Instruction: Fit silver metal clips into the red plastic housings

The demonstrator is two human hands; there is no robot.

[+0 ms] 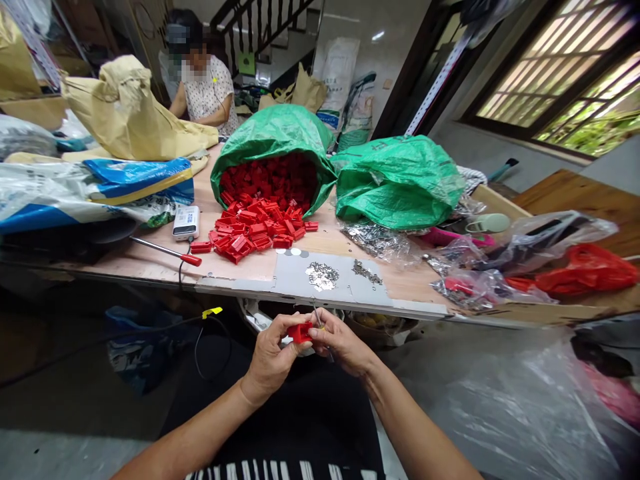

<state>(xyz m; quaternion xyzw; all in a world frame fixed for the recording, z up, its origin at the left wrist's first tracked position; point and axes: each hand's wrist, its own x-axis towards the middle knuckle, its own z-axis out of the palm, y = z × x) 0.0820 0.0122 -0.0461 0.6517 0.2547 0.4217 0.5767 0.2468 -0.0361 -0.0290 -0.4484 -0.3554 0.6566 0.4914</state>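
My left hand is closed on a small red plastic housing, held over my lap just in front of the table edge. My right hand meets it from the other side, fingers pinched round a thin metal tool that points upward. The tool's exact kind is too small to tell. Beyond my hands, a heap of red plastic housings spills from a green sack. On a grey sheet lie a pile of shiny small metal pieces and a smaller darker pile.
A red-handled metal rod and a white power bank lie at left. To the right are another green sack, clear plastic bags and a red bag. Across the table a person sits. A cable hangs at left.
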